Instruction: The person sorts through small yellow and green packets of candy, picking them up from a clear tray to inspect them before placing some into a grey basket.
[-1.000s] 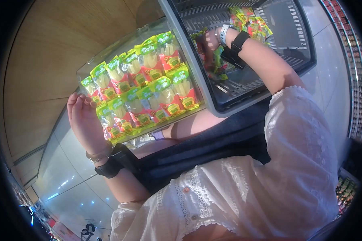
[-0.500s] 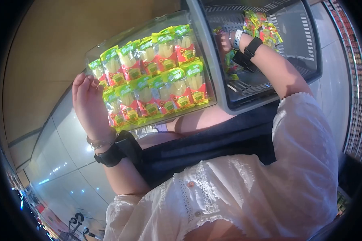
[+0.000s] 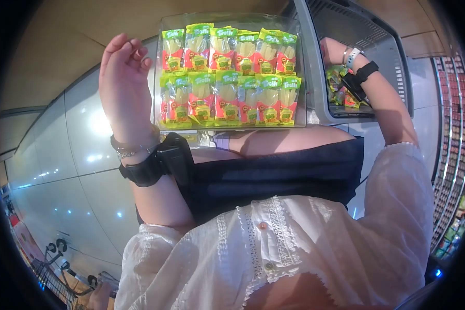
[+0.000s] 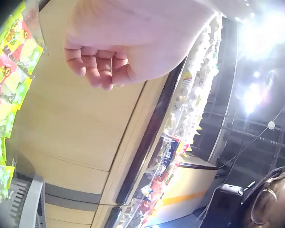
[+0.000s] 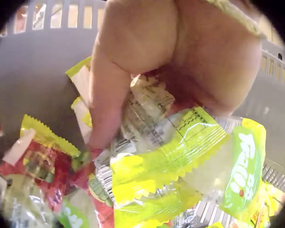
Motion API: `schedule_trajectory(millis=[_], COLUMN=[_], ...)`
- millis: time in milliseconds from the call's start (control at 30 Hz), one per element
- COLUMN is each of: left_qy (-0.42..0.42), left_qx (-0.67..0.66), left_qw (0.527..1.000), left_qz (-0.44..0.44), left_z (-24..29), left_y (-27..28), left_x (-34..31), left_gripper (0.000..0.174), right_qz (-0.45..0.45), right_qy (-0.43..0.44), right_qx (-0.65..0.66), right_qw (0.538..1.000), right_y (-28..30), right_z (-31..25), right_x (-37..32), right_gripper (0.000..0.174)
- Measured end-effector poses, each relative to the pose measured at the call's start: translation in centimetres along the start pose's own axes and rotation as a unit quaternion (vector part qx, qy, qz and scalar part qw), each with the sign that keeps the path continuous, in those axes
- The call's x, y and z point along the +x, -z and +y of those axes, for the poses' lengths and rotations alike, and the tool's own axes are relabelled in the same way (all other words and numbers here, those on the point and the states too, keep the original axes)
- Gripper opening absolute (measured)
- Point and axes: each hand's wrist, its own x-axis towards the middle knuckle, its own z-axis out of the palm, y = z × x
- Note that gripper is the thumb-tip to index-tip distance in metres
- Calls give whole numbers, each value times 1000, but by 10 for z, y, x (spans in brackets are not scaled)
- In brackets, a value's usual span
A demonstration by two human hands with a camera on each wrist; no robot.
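Note:
My left hand (image 3: 126, 90) is raised at the left side of a clear plastic box (image 3: 303, 103), fingers loosely bent and holding nothing. Two rows of Trolli candy packets (image 3: 201, 98), yellow-green and red, fill this box. At the right, my right hand (image 3: 334, 50) reaches down inside a grey shopping basket (image 3: 319, 93). The right wrist view shows it gripping several candy packets (image 5: 166, 161), thumb down on the left side of the bunch; its fingertips are hidden behind the wrappers. More packets (image 5: 38, 164) lie around them in the basket.
My thigh (image 3: 294, 142) and dark skirt (image 3: 274, 173) are just below the box. Pale floor tiles (image 3: 57, 170) spread out on the left. Stocked shelves (image 3: 447, 119) line the far right; a wooden cabinet front (image 4: 80, 114) appears in the left wrist view.
The head view has turned, so the box and basket now appear straighter and farther right. My left hand stays raised beside the box. My right hand remains inside the basket.

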Motion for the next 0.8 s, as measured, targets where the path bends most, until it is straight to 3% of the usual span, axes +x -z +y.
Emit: schedule_trajectory(millis=[33, 100, 167, 200, 233, 267, 300, 367, 633, 800], left_qy=[-7, -18, 15, 40, 34, 81, 128, 145, 233, 264], left_qx=[-5, -18, -81, -76, -81, -69, -57, -43, 52, 115], left_qw=[1000, 1000, 996, 996, 996, 994, 989, 986, 956, 934], left_qz=[7, 17, -32, 4, 3, -23, -50, -65, -170, -213], left_z=[4, 7, 5, 4, 3, 1, -1, -1, -11, -33], left_y=[0, 2, 2, -4, -8, -11, -15, -23, -51, -65], left_x=[-1, -6, -10, -12, -14, -17, -19, -21, -38, -47], left_gripper=[21, 22, 23, 23, 23, 24, 24, 24, 23, 21], right_qz=[-13, 12, 128, 129, 190, 251, 254, 316, 300, 365], right_qy=[-76, -67, -4, -2, 3, 8, 8, -13, -21, 8], right_qx=[33, -26, 140, 133, 126, 118, 112, 197, 228, 173], right_qw=[997, 997, 982, 983, 974, 961, 961, 928, 926, 915], right_y=[14, 29, 43, 49, 57, 62, 65, 71, 57, 29], right_z=[-16, -23, -21, -30, -44, -55, -63, -76, -84, -83], right_x=[-11, -26, -45, -55, -69, -82, -92, -112, -151, -161], right_gripper=[21, 26, 30, 30, 31, 33, 33, 31, 31, 30])
